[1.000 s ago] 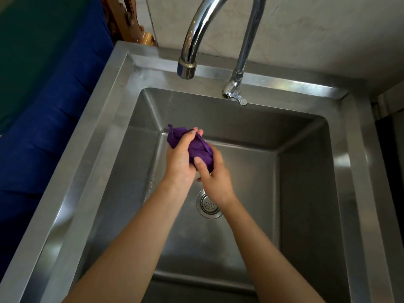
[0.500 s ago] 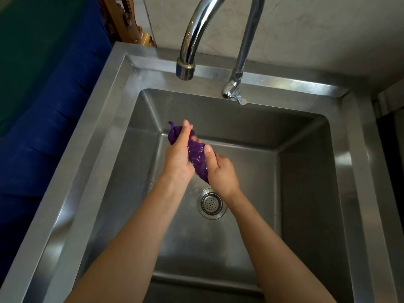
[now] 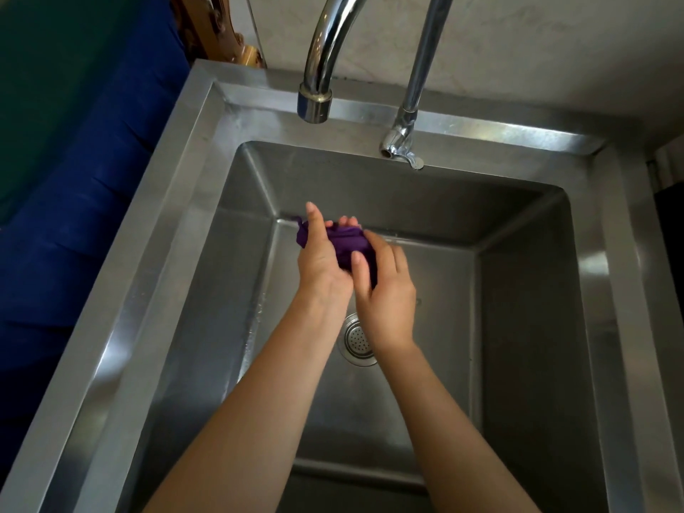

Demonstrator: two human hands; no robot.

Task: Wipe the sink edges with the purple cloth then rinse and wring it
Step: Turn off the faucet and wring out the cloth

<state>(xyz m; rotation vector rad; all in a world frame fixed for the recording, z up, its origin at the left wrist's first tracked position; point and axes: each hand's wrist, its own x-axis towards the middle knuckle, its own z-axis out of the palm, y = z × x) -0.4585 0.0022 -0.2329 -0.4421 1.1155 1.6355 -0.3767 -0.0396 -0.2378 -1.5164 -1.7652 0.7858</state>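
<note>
- Purple cloth is sitting bunched in a wad between both hands, above the basin of the steel sink.
- Left hand is grasping the cloth's left end, fingertips curling round its far side, thumb pointing up.
- Right hand is gripping the near end, thumb pressing across the fabric.
- Drain strainer is showing just under the right wrist.
- Curved faucet spout is hanging beyond the left hand.
</note>
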